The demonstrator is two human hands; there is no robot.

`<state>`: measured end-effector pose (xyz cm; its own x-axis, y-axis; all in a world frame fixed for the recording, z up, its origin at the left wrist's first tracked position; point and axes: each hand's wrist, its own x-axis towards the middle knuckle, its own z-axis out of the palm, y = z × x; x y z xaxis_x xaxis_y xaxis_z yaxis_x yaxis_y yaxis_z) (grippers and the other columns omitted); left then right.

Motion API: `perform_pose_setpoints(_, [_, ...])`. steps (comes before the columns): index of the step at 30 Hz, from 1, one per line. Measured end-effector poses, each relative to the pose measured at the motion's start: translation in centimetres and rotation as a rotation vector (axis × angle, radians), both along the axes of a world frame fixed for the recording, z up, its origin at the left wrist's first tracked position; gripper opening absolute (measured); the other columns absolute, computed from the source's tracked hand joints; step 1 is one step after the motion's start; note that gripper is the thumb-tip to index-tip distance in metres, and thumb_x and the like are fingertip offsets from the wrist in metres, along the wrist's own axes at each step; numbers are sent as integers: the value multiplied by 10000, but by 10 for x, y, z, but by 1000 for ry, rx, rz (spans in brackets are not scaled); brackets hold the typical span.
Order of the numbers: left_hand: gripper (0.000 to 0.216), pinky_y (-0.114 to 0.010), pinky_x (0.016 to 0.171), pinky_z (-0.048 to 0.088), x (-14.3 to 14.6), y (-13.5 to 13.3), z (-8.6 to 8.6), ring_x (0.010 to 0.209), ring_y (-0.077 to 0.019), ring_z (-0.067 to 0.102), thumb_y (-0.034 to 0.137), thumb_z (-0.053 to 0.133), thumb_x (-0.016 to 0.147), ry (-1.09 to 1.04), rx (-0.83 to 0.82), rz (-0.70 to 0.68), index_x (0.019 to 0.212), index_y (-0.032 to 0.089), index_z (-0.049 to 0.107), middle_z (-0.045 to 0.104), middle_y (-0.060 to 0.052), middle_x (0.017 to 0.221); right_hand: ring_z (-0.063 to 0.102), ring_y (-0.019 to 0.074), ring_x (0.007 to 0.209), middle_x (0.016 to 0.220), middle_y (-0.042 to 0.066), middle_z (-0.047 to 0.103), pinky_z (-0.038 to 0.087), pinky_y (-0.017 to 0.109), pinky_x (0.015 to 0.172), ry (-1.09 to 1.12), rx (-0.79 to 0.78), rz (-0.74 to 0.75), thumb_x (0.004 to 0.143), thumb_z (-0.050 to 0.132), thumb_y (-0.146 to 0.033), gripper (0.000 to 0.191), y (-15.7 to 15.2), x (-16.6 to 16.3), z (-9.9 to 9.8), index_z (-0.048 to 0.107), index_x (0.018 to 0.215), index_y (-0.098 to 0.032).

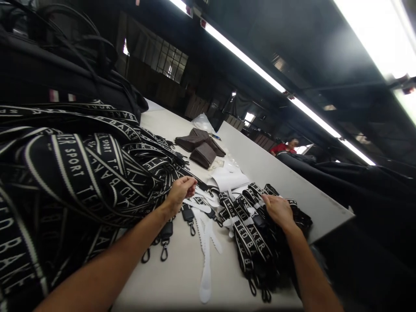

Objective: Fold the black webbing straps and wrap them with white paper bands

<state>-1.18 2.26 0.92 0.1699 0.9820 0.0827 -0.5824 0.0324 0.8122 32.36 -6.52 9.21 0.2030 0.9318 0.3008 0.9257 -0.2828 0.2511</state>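
My left hand is closed, fingertips pinched together, at the edge of a big heap of black webbing straps with white lettering. Whether a strap end is between those fingers I cannot make out. Just past the fingertips lies a strap end with a black clip. On the right, my right hand closes over the top of a smaller bundle of lettered straps, thumb toward the left; its other fingers are partly hidden. Black snap hooks hang from strap ends between the hands.
White paper strips with scalloped edges lie on the pale table. Farther back are dark brown pouches and a clear plastic bag. A raised white board borders the right. A person in red is in the background.
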Motion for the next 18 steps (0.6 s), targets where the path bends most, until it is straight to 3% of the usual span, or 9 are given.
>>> perform_pose_setpoints(2, [254, -180, 451, 335, 0, 0, -1, 468, -70, 438, 340, 716, 658, 7, 1, 5, 718, 121, 601, 518, 9, 571, 655, 268, 993, 1039, 121, 716, 431, 359, 840, 10, -42, -21, 1009, 324, -377, 459, 4, -8, 4, 739, 929, -198])
perform_pose_setpoints(4, [242, -186, 447, 336, 2, 0, -2, 463, -77, 447, 336, 704, 669, 27, 2, 21, 711, 123, 598, 521, 7, 565, 657, 273, 983, 1063, 131, 709, 439, 353, 820, 5, 37, -16, 985, 395, -360, 391, 10, -27, 11, 746, 941, -195])
perform_pose_setpoints(7, [220, -184, 432, 328, 2, 3, -3, 454, -80, 458, 331, 677, 702, 66, -14, 112, 742, 137, 582, 526, 19, 568, 635, 244, 1040, 1156, 104, 688, 438, 336, 893, 138, 162, 134, 973, 443, -324, 321, 31, -72, 12, 723, 1085, -213])
perform_pose_setpoints(10, [190, -174, 424, 328, 1, 7, -4, 449, -75, 465, 311, 634, 738, 92, -51, 222, 808, 155, 549, 530, 39, 585, 639, 198, 1040, 1156, 50, 699, 456, 295, 907, 395, -5, 308, 967, 488, -330, 297, 72, -121, -12, 701, 1151, -236])
perform_pose_setpoints(12, [181, -172, 424, 337, -2, 10, -4, 451, -75, 474, 302, 613, 748, 99, -70, 256, 827, 158, 539, 531, 43, 586, 648, 173, 1017, 1152, 37, 703, 459, 253, 900, 429, -69, 326, 929, 561, -308, 283, 105, -148, -36, 694, 1165, -226])
perform_pose_setpoints(15, [182, -175, 409, 332, -4, 13, -5, 441, -83, 480, 300, 608, 735, 100, -72, 266, 822, 152, 548, 534, 39, 570, 597, 212, 1142, 1283, 111, 629, 433, 273, 949, 437, -97, 301, 874, 629, -266, 415, 146, -175, -67, 615, 1275, -163])
perform_pose_setpoints(18, [188, -182, 392, 322, -4, 15, -6, 423, -91, 478, 305, 617, 717, 101, -64, 252, 799, 144, 564, 541, 28, 552, 626, 291, 1078, 1111, 179, 689, 453, 333, 886, 452, -136, 262, 780, 725, -263, 324, 168, -194, -80, 695, 1062, -107])
